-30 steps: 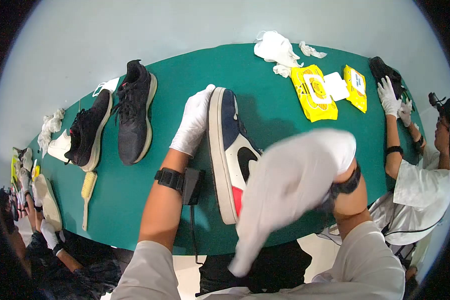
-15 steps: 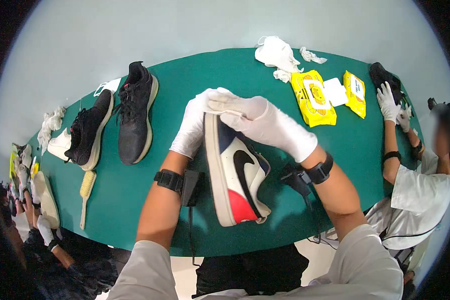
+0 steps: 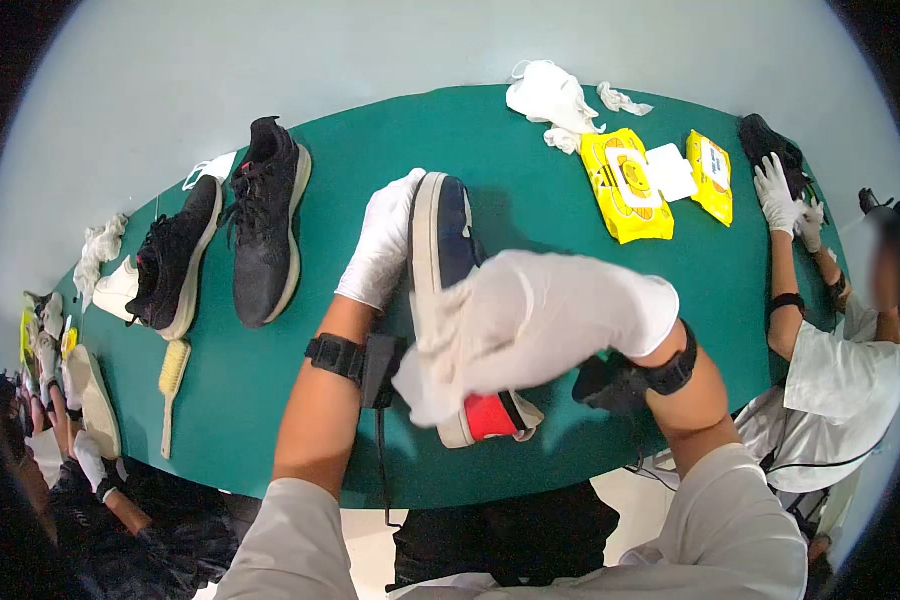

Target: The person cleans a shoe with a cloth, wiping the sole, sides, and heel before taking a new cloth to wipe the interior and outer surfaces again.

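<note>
A sneaker in navy, white and red [image 3: 454, 230] lies tilted on its side, its pale sole edge facing up and left. My left hand [image 3: 388, 235], in a white glove, grips it at the toe end. Across the middle of the shoe lies my gloved right hand [image 3: 490, 325], blurred by motion, with its fingers closed on a white wipe [image 3: 430, 390] against the sole edge. The hand hides most of the shoe's side; the red heel shows below it.
Two dark shoes [image 3: 268, 225] [image 3: 178, 260] and a brush [image 3: 172, 385] lie to the left. Yellow wipe packs [image 3: 625, 220] [image 3: 710, 180] and crumpled white cloths [image 3: 550, 95] are at the back right. Co-workers' gloved hands [image 3: 775, 195] [image 3: 90, 460] are at both sides.
My right hand has moved from the toe down along the sole edge toward the heel, covering the shoe's side. My left hand stays at the toe.
</note>
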Motion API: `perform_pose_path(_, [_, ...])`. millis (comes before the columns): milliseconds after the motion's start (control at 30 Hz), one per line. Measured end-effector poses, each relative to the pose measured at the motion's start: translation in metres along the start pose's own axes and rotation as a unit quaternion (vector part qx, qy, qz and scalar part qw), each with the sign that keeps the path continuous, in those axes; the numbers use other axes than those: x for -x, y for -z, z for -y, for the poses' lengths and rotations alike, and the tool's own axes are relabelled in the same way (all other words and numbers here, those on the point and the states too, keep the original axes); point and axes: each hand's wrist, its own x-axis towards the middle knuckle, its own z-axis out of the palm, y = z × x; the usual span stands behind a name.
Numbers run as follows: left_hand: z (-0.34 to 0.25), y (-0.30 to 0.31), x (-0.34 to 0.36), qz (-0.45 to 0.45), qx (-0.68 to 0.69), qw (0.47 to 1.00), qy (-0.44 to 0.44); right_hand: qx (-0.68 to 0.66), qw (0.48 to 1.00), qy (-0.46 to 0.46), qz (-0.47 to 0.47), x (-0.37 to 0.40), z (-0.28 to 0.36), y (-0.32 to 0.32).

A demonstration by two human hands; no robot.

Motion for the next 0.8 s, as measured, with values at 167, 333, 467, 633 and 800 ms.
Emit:
perform_pose_path(167, [0.007, 0.001, -0.002, 0.008, -0.024, 0.997, -0.073, 0.044, 0.972, 0.017, 0.228, 0.006, 0.025, -0.028])
perform_pose_path(333, [0.004, 0.004, -0.001, 0.034, 0.019, 0.998, -0.046, -0.152, 0.955, 0.037, 0.252, 0.006, 0.015, -0.018])
perform_pose_path(467, [0.01, -0.005, -0.002, -0.006, 0.279, 0.955, 0.096, -0.159, 0.95, 0.072, -0.259, 0.003, -0.052, 0.025])
perform_pose_path(633, [-0.005, -0.001, 0.004, 0.02, 0.028, 0.998, -0.049, 0.01, 0.806, 0.039, -0.59, -0.022, -0.082, 0.055])
perform_pose_path(800, [-0.012, 0.003, 0.006, 0.089, 0.093, 0.991, -0.021, 0.143, 0.903, 0.078, -0.398, -0.039, -0.077, 0.017])
